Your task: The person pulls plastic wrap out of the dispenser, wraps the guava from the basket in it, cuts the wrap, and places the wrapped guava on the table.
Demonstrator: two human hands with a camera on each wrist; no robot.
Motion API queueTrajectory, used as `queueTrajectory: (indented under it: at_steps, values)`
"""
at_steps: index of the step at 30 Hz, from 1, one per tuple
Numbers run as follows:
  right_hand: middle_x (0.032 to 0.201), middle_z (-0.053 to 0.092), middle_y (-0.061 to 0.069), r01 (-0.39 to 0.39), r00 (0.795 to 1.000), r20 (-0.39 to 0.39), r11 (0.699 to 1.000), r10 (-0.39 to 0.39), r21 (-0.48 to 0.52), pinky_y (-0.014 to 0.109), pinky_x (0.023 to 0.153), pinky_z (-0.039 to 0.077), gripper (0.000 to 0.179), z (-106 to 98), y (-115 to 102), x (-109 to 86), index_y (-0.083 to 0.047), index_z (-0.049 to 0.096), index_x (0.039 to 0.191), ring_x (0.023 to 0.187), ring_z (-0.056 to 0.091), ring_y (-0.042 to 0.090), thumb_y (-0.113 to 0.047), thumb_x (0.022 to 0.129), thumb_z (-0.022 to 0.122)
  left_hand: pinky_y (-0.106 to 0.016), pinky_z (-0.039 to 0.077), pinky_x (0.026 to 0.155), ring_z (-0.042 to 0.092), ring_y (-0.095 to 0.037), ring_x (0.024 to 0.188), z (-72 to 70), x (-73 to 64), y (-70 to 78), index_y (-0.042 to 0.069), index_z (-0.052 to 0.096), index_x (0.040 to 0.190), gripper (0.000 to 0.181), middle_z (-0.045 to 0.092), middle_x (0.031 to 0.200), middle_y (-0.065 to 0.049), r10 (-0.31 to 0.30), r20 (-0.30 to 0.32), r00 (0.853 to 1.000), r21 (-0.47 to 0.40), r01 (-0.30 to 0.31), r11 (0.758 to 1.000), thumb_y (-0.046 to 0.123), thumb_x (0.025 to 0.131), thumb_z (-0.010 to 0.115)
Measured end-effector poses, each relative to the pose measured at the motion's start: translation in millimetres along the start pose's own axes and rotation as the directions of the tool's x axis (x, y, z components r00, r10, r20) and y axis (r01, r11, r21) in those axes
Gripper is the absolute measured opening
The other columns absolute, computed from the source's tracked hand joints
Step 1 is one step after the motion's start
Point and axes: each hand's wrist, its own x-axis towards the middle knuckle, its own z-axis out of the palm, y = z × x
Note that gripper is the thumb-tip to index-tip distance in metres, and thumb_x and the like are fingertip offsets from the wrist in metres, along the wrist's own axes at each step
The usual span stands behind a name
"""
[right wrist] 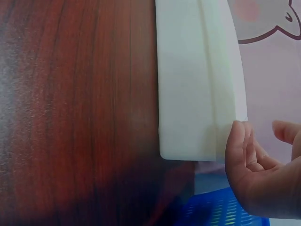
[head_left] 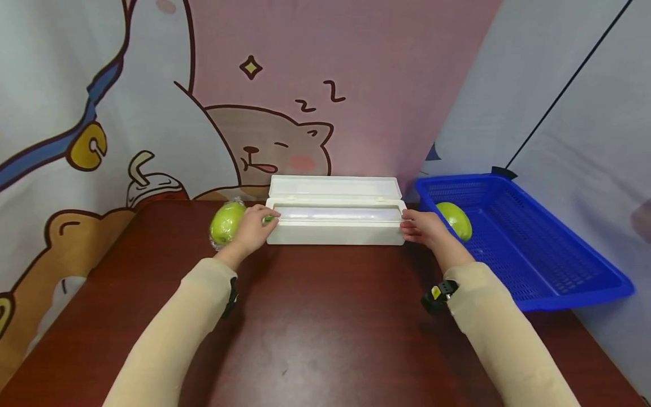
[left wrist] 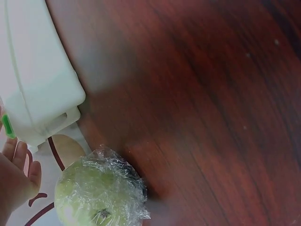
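A long white cling film dispenser (head_left: 335, 233) stands on the table with its lid (head_left: 335, 186) raised, a clear film roll (head_left: 339, 213) lying inside. At its left end my left hand (head_left: 251, 230) pinches a small green slider (left wrist: 7, 126) between thumb and forefinger. My right hand (head_left: 426, 227) touches the right end with its fingers; in the right wrist view its thumb stands apart from them. Beside my left hand sits a green round fruit (head_left: 224, 224) wrapped in crinkled film, seen closely as the wrapped fruit (left wrist: 99, 193) in the left wrist view.
To the right is a blue plastic basket (head_left: 544, 249) with a second green fruit (head_left: 455, 220) inside its near-left wall. The brown table (head_left: 325, 316) reaches back to a cartoon-printed cloth (head_left: 396, 85). Dark bands with devices sit on both wrists.
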Motion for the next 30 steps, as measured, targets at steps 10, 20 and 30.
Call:
queueTrajectory:
  at_steps: [10,20,30]
  values:
    - [0.055,0.054,-0.010,-0.015,0.994,-0.112,0.949,-0.021,-0.314,0.021,0.054,0.051,0.038,12,-6,16.2,0.006,0.056,0.112,0.050,0.051,0.003,-0.027,0.094,0.051,-0.046,0.042,0.097,0.052,-0.031,0.112,1.1,4.4,5.2,0.009,0.070,0.104,0.022,0.060,0.117,-0.014,-0.026,-0.030,0.999,0.178,0.031,0.984,0.023,0.093,0.057]
    - [0.046,0.053,-0.010,-0.084,0.981,-0.191,0.943,0.022,-0.322,0.023,0.056,0.052,0.018,13,-8,26.0,-0.008,0.055,0.074,0.043,0.053,0.002,-0.016,0.089,0.056,-0.045,0.043,0.089,0.054,-0.030,0.105,4.6,11.6,13.6,0.010,0.070,0.100,0.021,0.062,0.109,-0.012,-0.051,-0.102,0.994,0.262,0.076,0.962,0.025,0.094,0.055]
    - [0.049,0.058,-0.011,-0.103,0.990,-0.123,0.963,0.073,-0.251,0.021,0.060,0.052,0.019,6,-10,24.5,-0.009,0.059,0.079,0.046,0.057,0.001,-0.020,0.093,0.054,-0.042,0.042,0.083,0.059,-0.029,0.092,3.2,16.9,24.2,0.007,0.069,0.099,0.021,0.071,0.095,-0.009,-0.107,-0.169,0.980,0.161,0.135,0.978,0.023,0.094,0.055]
